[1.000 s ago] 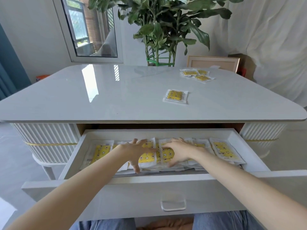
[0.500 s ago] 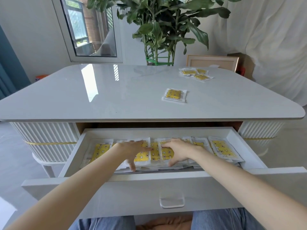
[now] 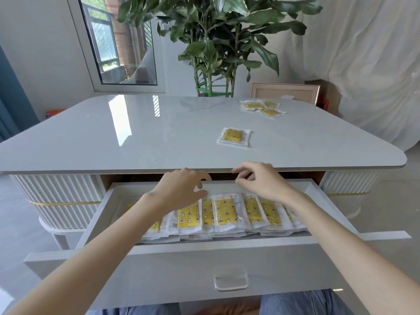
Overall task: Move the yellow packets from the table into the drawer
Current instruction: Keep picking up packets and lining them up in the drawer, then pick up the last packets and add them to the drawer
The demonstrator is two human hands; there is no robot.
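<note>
In mid-frame the left hand (image 3: pixel 181 189) and right hand (image 3: pixel 261 184) hover over the back of the open drawer (image 3: pixel 96 223), fingers loosely bent and holding nothing. A row of yellow packets (image 3: pixel 227 214) fills the drawer below them. A single packet (image 3: pixel 234 137) and a small pile (image 3: pixel 261 108) lie on the counter (image 3: pixel 113 137), upper right.

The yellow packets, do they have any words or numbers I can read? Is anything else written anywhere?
Packets in the drawer: faint print on the white top edge, too blurred to read; the yellow part shows only stars and moons.
Single packet on the table: too small to read.
Far pile of packets: too small to read.
Nothing else shows readable writing.
</note>
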